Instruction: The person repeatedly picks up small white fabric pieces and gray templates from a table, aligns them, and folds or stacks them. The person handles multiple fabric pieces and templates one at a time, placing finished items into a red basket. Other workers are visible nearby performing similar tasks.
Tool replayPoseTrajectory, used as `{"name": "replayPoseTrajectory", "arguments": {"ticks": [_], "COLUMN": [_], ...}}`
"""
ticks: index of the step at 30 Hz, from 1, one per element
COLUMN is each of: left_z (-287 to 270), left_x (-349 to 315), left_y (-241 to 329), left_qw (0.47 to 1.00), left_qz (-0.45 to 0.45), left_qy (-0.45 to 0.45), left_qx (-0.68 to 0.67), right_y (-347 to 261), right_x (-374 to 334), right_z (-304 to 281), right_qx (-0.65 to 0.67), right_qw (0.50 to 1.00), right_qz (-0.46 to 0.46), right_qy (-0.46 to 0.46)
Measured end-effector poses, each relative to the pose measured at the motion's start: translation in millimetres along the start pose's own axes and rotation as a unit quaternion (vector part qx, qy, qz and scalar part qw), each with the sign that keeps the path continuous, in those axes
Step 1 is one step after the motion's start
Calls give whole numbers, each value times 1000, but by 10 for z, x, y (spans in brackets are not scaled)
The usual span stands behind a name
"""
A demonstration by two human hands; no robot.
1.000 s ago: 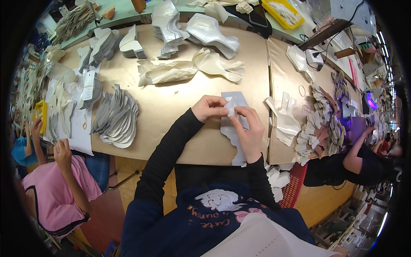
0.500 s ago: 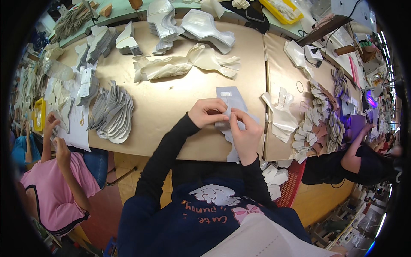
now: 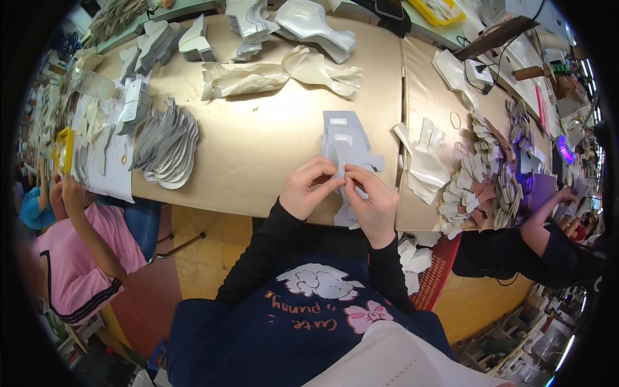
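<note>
My left hand [image 3: 311,188] and my right hand [image 3: 373,204] meet over the near edge of the table, both closed with fingertips pinched. Between them they grip a thin, pale grey cut piece [image 3: 340,160], its upper part folded to a narrow point. Just beyond lie more flat grey cut pieces [image 3: 353,122], overlapping, with small white labels on them. Part of these pieces hangs down behind my right hand. Exactly where each fingertip presses is hard to make out.
Crumpled cream pieces [image 3: 261,80] lie across the gold-covered table [image 3: 258,151]. A fanned grey stack [image 3: 169,147] sits at left, stacked shiny pieces [image 3: 314,27] at the far side. Right are cream pieces [image 3: 425,161], bundles [image 3: 474,184] and a red crate [image 3: 437,274]. Co-workers sit on both sides.
My view has shifted, so the table appears higher. Relative to it, both hands have come nearer me, still pinching the grey piece, uncovering more of the labelled pieces. The left co-worker's hands have come together.
</note>
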State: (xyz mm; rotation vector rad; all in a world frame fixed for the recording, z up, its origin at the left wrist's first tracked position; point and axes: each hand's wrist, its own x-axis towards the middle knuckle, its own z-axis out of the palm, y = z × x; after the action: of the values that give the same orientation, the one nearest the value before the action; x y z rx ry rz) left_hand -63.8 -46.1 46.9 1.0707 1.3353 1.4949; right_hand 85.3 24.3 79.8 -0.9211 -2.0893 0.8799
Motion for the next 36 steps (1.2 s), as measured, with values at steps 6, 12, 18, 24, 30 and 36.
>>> {"name": "replayPoseTrajectory", "arguments": {"ticks": [6, 12, 18, 24, 30, 36], "left_z": [43, 61, 70, -31, -1111, -1292], "left_x": [-75, -124, -100, -113, -130, -96], "left_y": [18, 29, 114, 10, -166, -250], "left_qw": [994, 980, 987, 956, 965, 858], "left_qz": [-33, -56, -59, -112, -217, 7], "left_qy": [-16, -25, -40, -8, 45, 224], "left_qx": [-99, -189, -144, -273, -141, 462], "right_y": [80, -2, 23, 345, 767, 907], "right_x": [-28, -65, -30, 132, 150, -56], "right_z": [-99, -228, -202, -281, -801, -723], "right_qx": [302, 189, 200, 397, 394, 409], "right_qw": [916, 977, 970, 859, 823, 854], "right_qz": [254, 98, 135, 254, 226, 220], "right_qy": [70, 11, 2, 199, 343, 235]}}
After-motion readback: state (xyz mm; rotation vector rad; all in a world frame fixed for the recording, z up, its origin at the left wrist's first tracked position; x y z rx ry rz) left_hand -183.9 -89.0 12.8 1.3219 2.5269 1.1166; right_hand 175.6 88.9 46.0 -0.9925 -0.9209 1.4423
